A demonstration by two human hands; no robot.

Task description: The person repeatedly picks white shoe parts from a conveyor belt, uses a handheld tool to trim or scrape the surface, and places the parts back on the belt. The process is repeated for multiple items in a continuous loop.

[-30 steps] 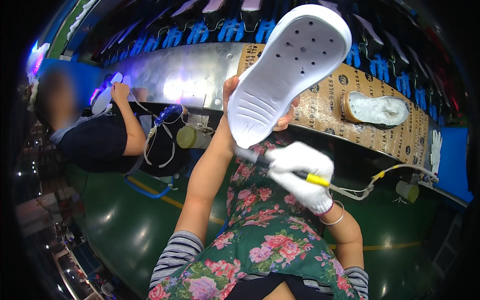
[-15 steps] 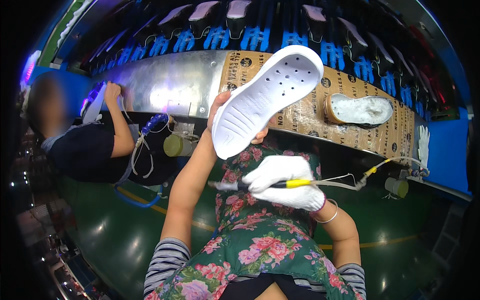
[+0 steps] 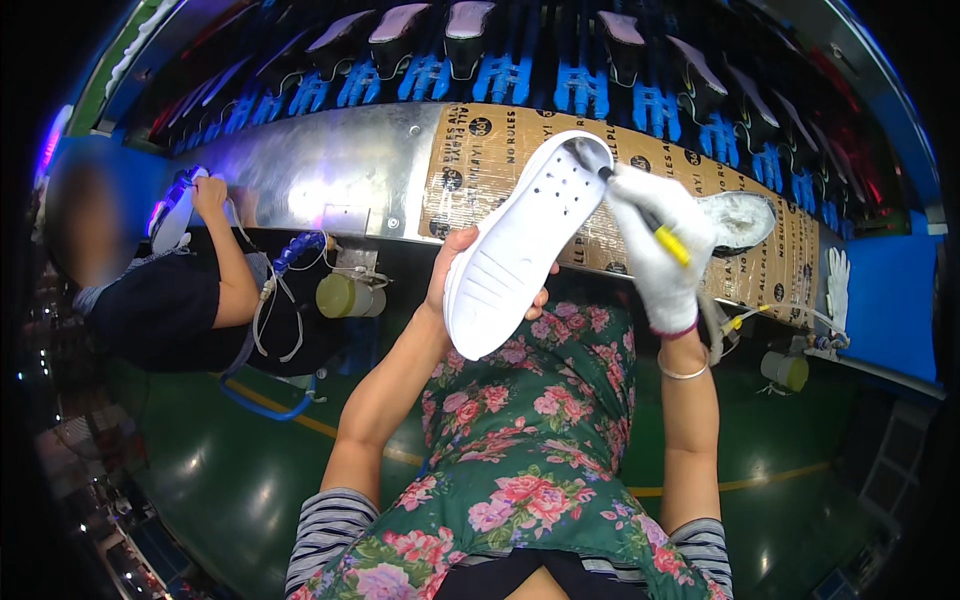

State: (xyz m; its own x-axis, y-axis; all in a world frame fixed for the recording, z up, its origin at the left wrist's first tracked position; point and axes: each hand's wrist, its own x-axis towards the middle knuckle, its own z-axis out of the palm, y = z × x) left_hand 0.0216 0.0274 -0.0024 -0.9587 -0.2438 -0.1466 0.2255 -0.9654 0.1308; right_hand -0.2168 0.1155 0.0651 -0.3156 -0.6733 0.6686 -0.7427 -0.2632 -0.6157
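Left hand [image 3: 452, 268]: your bare fingers are clamped on the white shoe sole [image 3: 520, 245], held tilted above your lap, toe toward 1 o'clock.
Right hand [image 3: 660, 250]: your gloved fingers are closed round a yellow-handled brush [image 3: 640, 212]; its tip touches the sole's toe end.
Tabletop [image 3: 330, 170]: a second sole [image 3: 738, 218] lies at 3 o'clock.
Co-worker [image 3: 170, 300]: seated at 9 o'clock.

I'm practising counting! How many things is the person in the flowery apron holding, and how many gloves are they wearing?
White shoe sole, in the bare left hand: 1
Yellow-handled brush, in the right hand: 1
White glove, on the right hand: 1
Total: 3
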